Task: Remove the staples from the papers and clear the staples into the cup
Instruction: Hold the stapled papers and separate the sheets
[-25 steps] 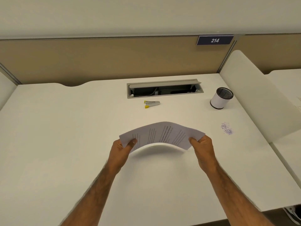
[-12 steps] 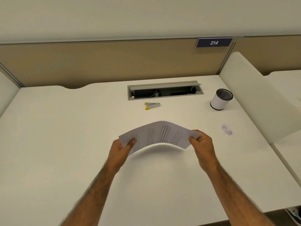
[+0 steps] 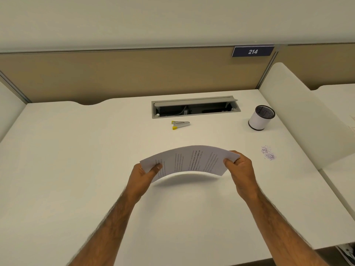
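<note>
A thin stack of printed papers (image 3: 190, 160) arches upward above the middle of the white desk (image 3: 76, 169). My left hand (image 3: 143, 178) pinches its left end and my right hand (image 3: 241, 169) pinches its right end. A small pile of purple staples (image 3: 269, 153) lies on the desk to the right of my right hand. The white cup (image 3: 260, 118) with a dark mesh rim stands farther back on the right. A metal staple remover with yellow tips (image 3: 180, 124) lies beyond the papers, near the cable hatch. No staple in the papers is visible.
An open grey cable hatch (image 3: 195, 106) is sunk into the desk at the back. A tan partition (image 3: 134, 73) with a "214" sign (image 3: 252, 51) closes off the far side. A white divider panel (image 3: 299, 116) rises along the right edge.
The papers and both hands have stayed almost still; my right hand has shifted slightly inward along the right end, and the arch in the stack is a little higher.
</note>
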